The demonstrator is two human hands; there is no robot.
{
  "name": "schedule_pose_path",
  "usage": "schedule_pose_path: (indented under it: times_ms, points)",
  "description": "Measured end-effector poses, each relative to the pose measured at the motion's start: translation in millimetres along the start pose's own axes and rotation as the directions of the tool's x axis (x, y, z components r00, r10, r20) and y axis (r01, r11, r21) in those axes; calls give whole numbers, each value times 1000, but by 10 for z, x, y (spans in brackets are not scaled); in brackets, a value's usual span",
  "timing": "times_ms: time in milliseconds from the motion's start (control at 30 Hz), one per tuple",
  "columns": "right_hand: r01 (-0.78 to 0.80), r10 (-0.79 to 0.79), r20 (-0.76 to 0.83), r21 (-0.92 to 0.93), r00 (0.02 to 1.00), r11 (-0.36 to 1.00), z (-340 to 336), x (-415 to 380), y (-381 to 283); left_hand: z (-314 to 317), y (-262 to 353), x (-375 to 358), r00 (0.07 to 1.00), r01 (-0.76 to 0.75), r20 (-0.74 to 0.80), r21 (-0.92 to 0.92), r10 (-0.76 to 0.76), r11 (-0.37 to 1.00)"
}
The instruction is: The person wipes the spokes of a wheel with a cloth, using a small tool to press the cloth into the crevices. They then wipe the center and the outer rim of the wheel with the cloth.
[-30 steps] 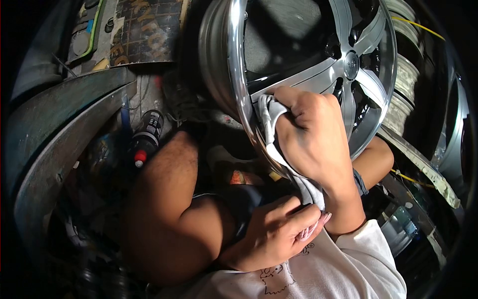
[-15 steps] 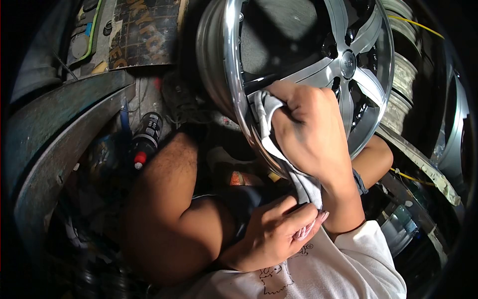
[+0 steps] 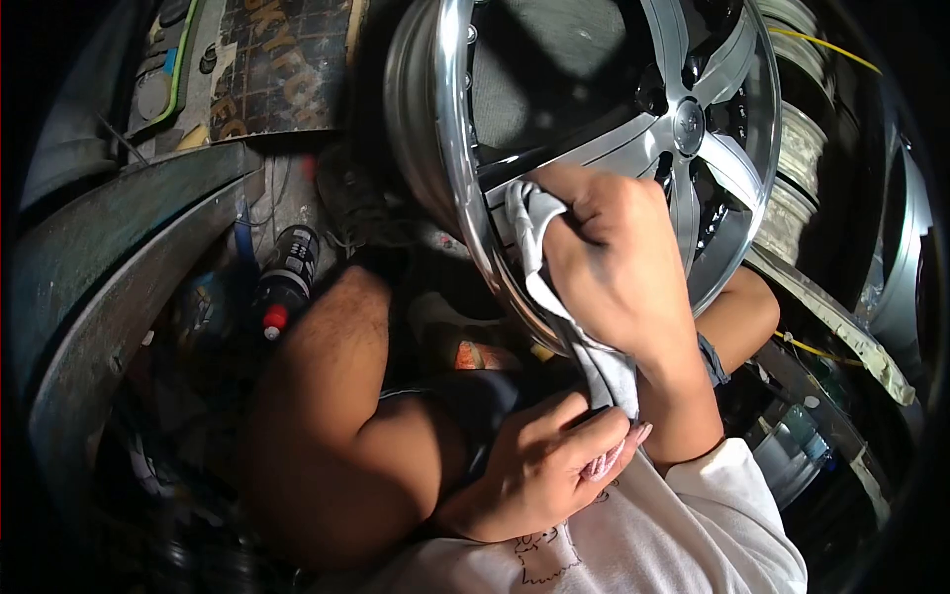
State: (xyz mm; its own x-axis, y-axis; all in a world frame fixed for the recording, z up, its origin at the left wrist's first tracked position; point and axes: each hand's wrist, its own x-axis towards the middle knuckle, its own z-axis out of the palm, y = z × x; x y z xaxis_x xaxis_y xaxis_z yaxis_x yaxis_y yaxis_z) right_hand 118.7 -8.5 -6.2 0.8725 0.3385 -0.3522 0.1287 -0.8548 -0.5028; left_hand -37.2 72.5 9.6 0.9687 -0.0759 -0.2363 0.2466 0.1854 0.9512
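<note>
A silver alloy wheel (image 3: 455, 148) with black recesses between its spokes stands tilted in front of me. My right hand (image 3: 618, 262) is closed on a light grey cloth (image 3: 539, 213) at the lower left spoke, near the rim. From there the cloth runs down as a twisted strip to my left hand (image 3: 559, 460), which grips its lower end just above my shirt. A bit of pinkish fabric (image 3: 602, 463) shows between the left fingers. My right fingertips are hidden behind the hand, so their exact contact with the spoke cannot be made out.
To the left lies a black bottle with a red cap (image 3: 275, 317), beside curved metal pieces (image 3: 148, 213). A dark printed board (image 3: 282, 74) is at the upper left. More rims (image 3: 797, 148) are stacked at the right, near a yellow cable (image 3: 826, 47). My bent legs flank the wheel.
The wheel has shifted very slightly left in view. My right hand and the cloth have barely moved against the spoke; both hands keep their hold.
</note>
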Motion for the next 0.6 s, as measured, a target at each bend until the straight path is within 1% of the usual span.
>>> schedule_pose_path:
  times_ms: [33, 100, 167, 233, 300, 367, 467, 533, 567, 600]
  points:
    - [24, -24, -3, -28, 1000, 999, 10, -30, 21, -10, 12, 9, 1000, -3, 24, 1, 3, 1000]
    - [8, -8, -12, -16, 1000, 1000, 23, -26, 3, -53, 37, 33, 998, -8, 58, 11, 7, 1000]
    - [-44, 44, 36, -25, 998, 999, -26, 11, -31, -29, 25, -1, 999, 17, 32, 26, -18, 1000]
    - [-7, 7, 11, -30, 1000, 1000, 3, -31, 12, -15, 18, -1, 999, 15, 43, 15, -16, 1000]
    - [-7, 9, 55, -50, 998, 999, -22, -59, -8, -33, 19, 13, 998, -5, 65, -11, 5, 1000]
    - [-8, 9, 56, -13, 998, 1000, -42, -5, -29, -24, 10, 0, 998, 5, 59, 3, -5, 1000]
    - [14, -11, 64, -41, 998, 999, -54, -49, 42, -19, 1, 0, 996, -4, 87, 3, 4, 1000]
    - [-28, 40, 145, -83, 989, 996, -99, -112, 19, -39, 3, 7, 995, 2, 98, 4, -2, 1000]
    - [-9, 24, 113, -133, 993, 991, -88, -118, 7, -39, 7, 18, 995, 9, 104, 5, -10, 1000]
    - [37, -26, 70, -151, 997, 988, -71, -107, 4, -33, 19, 17, 993, 20, 117, 2, -20, 1000]
